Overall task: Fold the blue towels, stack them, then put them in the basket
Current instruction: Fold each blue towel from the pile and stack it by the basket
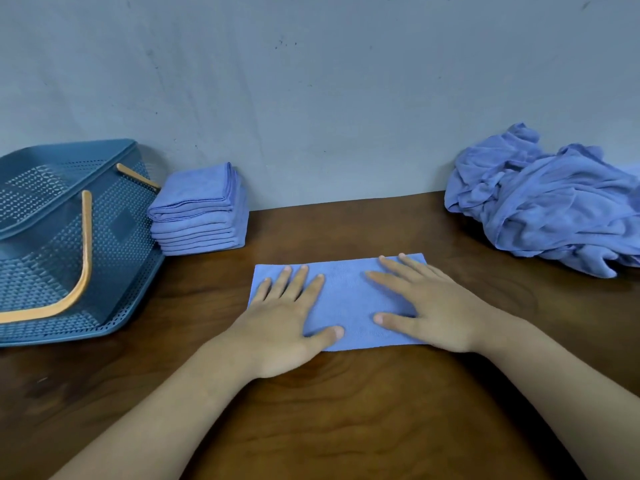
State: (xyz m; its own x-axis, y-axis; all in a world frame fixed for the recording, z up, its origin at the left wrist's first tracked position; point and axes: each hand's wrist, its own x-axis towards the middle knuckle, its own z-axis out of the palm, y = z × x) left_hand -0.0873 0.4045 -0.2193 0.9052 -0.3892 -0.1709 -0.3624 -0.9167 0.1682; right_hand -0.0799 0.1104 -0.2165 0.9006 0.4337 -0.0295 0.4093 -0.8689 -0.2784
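Here the folded towel (346, 299), a soft nubby rectangle, runs long-side left to right under the flat, spread fingers of left hand (291, 317) and right hand (426, 306), gripping nothing.

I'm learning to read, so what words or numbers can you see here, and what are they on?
None: no words, numbers or labels show anywhere.
The blue basket has only a pattern of little holes.
The stack of folded towels, the flat towel, the crumpled towel pile and the wall carry no writing.
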